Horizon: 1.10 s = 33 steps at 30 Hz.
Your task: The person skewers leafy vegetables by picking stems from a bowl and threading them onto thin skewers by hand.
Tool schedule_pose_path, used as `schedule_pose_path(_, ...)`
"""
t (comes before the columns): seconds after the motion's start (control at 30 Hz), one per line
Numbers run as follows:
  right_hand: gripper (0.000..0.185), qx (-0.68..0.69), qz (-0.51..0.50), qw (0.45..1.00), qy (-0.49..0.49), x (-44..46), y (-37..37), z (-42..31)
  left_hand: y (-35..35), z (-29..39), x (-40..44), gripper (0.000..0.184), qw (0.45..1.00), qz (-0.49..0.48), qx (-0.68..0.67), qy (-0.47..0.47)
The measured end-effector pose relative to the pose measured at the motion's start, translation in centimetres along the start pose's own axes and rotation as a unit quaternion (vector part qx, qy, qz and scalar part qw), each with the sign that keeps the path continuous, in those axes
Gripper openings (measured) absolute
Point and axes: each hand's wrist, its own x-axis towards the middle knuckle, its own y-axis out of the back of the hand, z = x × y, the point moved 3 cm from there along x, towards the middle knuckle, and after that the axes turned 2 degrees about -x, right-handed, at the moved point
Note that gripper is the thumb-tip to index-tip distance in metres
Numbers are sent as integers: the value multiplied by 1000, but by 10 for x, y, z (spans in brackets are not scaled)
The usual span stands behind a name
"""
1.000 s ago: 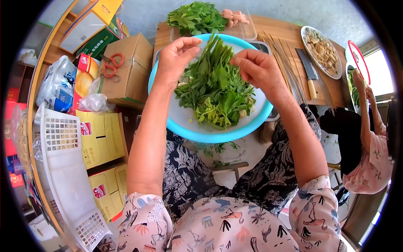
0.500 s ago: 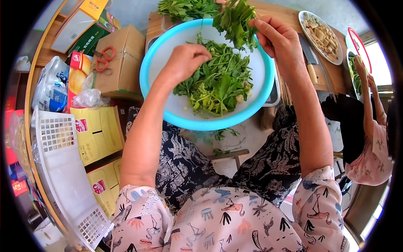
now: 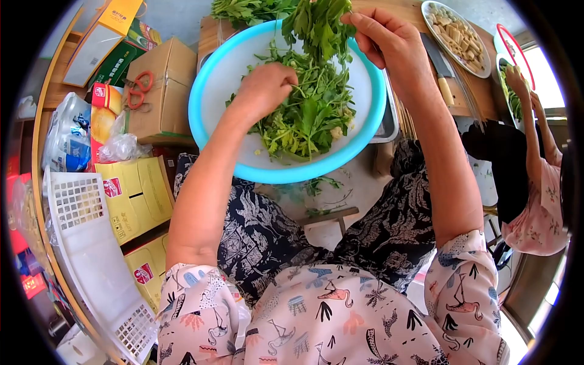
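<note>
A white basin with a turquoise rim stands in front of me, above my knees. In it lies a heap of loose leafy greens with thin stems. My right hand is closed in a pinch on a bunch of leafy greens, which hangs above the basin's far side. Over the left part of the heap, my left hand has its fingers curled together at the stems. Its fingertips are hidden, so what it grips cannot be made out.
More greens lie on the table behind the basin. To the right are a knife, thin skewers and a plate of cut pieces. Another person's hands work at far right. Scissors rest on a carton at left.
The view has shifted slightly, so most things sit a little further left and higher. My right hand still holds the bunch up, and my left hand stays over the heap.
</note>
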Motion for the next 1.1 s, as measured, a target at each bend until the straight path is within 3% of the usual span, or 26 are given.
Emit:
schedule_pose_path(0.03, 22, 0, 2, 1000, -3, 1, 2, -4, 2, -1, -2, 19, 996, 79, 28, -28)
schedule_pose_path(0.1, 18, 26, -19, 998, -49, 2, 4, -8, 12, 21, -8, 16, 996, 89, 7, -29)
schedule_pose_path(0.17, 18, 37, -7, 997, -60, 4, 5, -5, 12, 43, -13, 14, 988, -15, -138, -63)
schedule_pose_path(0.23, 18, 26, -1, 998, -59, 4, 7, -4, -7, 49, -26, 13, 969, -116, -169, -142)
schedule_pose_path(0.33, 19, 34, -10, 998, -56, 4, 8, 0, -20, 58, -44, 14, 976, -179, -57, -113)
schedule_pose_path(0.4, 19, 36, -13, 998, -53, 4, 8, 1, -22, 63, -48, 14, 975, -143, -2, -170)
schedule_pose_path(0.53, 18, 26, -9, 998, -49, 3, 10, 0, -27, 61, -50, 12, 974, -118, 20, -194)
schedule_pose_path(0.63, 18, 22, -9, 999, -49, 2, 9, -3, -12, 57, -43, 10, 980, -130, -36, -148)
schedule_pose_path(0.7, 18, 22, -9, 999, -44, 2, 10, -4, 7, 44, -34, 8, 976, -51, -188, -102)
schedule_pose_path(0.73, 18, 21, -11, 998, -53, 1, 10, -3, 16, 37, -31, 10, 964, -65, -257, -22)
schedule_pose_path(0.77, 18, 21, -15, 998, -62, 2, 9, -3, 25, 34, -30, 10, 965, -62, -254, -22)
schedule_pose_path(0.87, 18, 11, -17, 999, -36, 0, 4, 2, 48, 24, -27, 14, 896, 2, -443, -17)
schedule_pose_path(1.03, 22, -5, -26, 1000, -12, -1, 2, 6, 59, 20, -29, 16, 880, 6, -475, -28)
schedule_pose_path(1.1, 21, -6, -26, 1000, -10, 0, 1, 6, 59, 22, -29, 20, 888, 50, -456, -1)
